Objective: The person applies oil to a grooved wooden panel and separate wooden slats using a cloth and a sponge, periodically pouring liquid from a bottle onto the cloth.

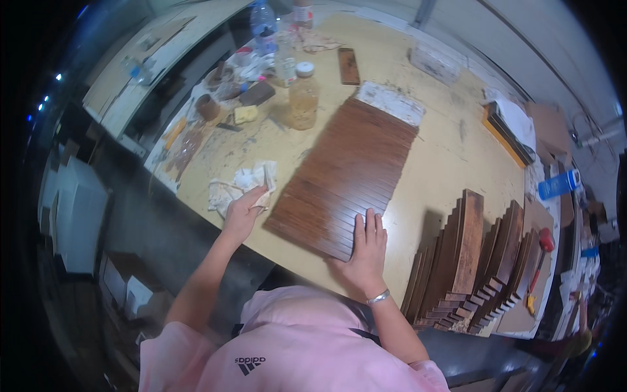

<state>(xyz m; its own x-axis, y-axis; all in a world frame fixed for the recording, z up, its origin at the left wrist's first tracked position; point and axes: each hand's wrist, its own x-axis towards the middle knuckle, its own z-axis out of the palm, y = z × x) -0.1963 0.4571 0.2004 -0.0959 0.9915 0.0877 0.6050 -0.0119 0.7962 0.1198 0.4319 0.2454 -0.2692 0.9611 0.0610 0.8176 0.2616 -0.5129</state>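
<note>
A row of narrow brown wooden slats (346, 170) lies side by side on the table, their surface glossy toward the near end. My right hand (367, 251) rests on the near right corner of the slats, fingers stretched over the edge and a silver band on the wrist. Left of the slats, my left hand (243, 212) is closed on a crumpled, stained white cloth (255, 179) that lies on the tabletop. Under the far end of the slats shows a white, paint-smeared board (392, 103).
Stacks of dark wooden pieces (450, 261) stand at the near right. A jar of amber liquid (304, 98), a yellow sponge (245, 115) and plastic bottles (263, 26) stand at the far left. A screwdriver (532, 294) and a blue bottle (558, 185) lie along the right edge.
</note>
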